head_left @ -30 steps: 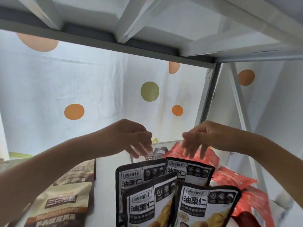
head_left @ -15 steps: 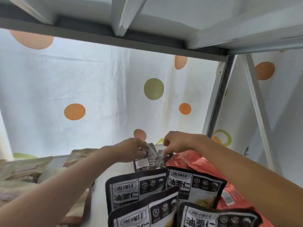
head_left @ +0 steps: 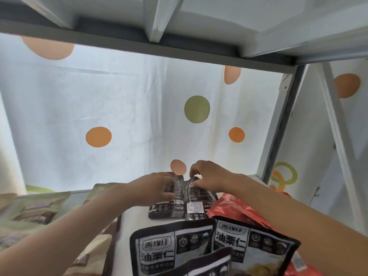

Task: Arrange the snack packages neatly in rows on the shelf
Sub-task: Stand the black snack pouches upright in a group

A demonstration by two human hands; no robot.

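A white cloth with dots [head_left: 139, 108] hangs behind the shelf [head_left: 137, 218], and a grey shelf board [head_left: 179, 46] sits above. On the shelf, tan bags [head_left: 35, 208] lie at the left and red bags [head_left: 235, 206] lie at the right. Three black snack bags [head_left: 173, 250] stand close at the front, leaning on each other in a little row.

Farther back stand two more black bags. The left hand [head_left: 153, 189] holds the left back bag [head_left: 167, 204], fingers curled over its top edge, so this grip is closed on it. The right hand [head_left: 209, 177] pinches the top of the right back bag [head_left: 196, 204] with bent fingers, so this grip is closed too.

The two back bags touch side by side. I think the hands hold the tops so the bags stay up and line up straight behind the front ones. They look floppy and could tip if let go.
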